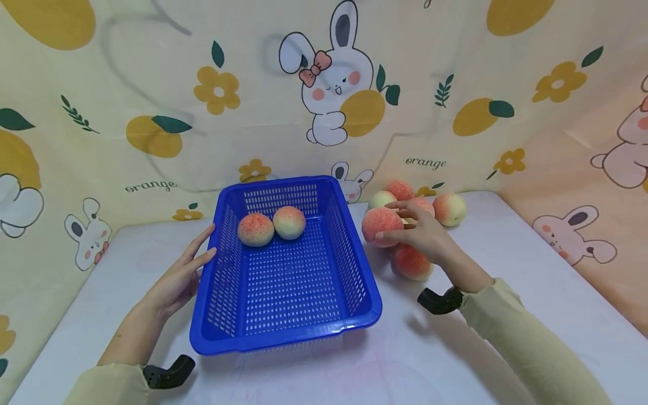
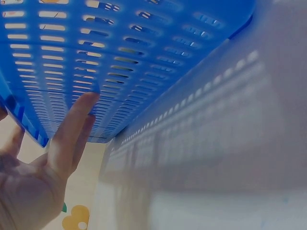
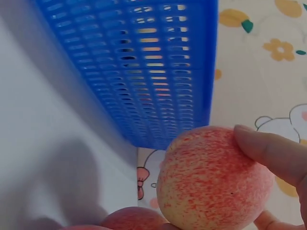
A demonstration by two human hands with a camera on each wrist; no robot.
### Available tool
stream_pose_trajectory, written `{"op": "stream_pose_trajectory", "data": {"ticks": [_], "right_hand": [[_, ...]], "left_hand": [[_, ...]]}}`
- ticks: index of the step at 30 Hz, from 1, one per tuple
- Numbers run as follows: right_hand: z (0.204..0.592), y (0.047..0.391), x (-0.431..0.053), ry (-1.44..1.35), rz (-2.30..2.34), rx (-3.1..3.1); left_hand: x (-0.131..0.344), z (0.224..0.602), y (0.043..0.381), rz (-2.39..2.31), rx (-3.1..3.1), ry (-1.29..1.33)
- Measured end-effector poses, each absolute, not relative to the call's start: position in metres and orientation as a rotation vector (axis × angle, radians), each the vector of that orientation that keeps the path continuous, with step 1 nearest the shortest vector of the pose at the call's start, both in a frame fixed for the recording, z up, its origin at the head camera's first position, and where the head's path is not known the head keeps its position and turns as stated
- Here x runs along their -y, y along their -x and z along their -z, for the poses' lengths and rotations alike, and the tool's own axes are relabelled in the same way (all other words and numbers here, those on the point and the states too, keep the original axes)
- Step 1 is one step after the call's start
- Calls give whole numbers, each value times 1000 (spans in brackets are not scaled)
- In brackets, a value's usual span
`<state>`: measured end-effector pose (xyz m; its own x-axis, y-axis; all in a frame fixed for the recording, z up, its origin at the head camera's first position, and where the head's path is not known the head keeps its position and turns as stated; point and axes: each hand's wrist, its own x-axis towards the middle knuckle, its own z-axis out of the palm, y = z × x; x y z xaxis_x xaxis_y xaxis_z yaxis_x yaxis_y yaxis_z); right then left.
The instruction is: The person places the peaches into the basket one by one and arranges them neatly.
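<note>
A blue plastic basket (image 1: 283,339) with slotted walls stands in the middle of the table, two peaches inside: a redder peach (image 1: 255,229) and a paler peach (image 1: 289,222) side by side toward the far end. Against the basket's left outer wall, my left hand (image 1: 174,287) rests its extended fingers (image 2: 72,129) just below the rim. Right of the basket, my right hand (image 1: 425,236) pinches a pinkish-red peach (image 1: 379,226) between thumb and fingers. In the right wrist view that held peach (image 3: 211,182) shows its speckled skin close to the basket's slotted wall.
Several more peaches cluster around my right hand, among them a red peach (image 1: 412,262) in front and a yellow-red peach (image 1: 449,209) at the right. A printed cloth (image 1: 228,140) with rabbits and oranges hangs behind the white table (image 1: 420,349).
</note>
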<state>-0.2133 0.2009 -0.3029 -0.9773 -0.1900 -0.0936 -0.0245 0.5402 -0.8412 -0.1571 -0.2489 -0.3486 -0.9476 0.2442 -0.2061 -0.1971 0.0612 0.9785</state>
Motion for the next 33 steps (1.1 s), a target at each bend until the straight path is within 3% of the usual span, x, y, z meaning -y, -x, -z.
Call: {"op": "stream_pose_trajectory", "data": {"ticks": [12, 33], "right_hand": [[280, 224, -183, 29, 1647, -2487], [248, 243, -123, 21, 1713, -2401]], "left_hand": [[248, 349, 158, -1929, -2067, -46], [248, 351, 158, -1902, -2102, -28]]}}
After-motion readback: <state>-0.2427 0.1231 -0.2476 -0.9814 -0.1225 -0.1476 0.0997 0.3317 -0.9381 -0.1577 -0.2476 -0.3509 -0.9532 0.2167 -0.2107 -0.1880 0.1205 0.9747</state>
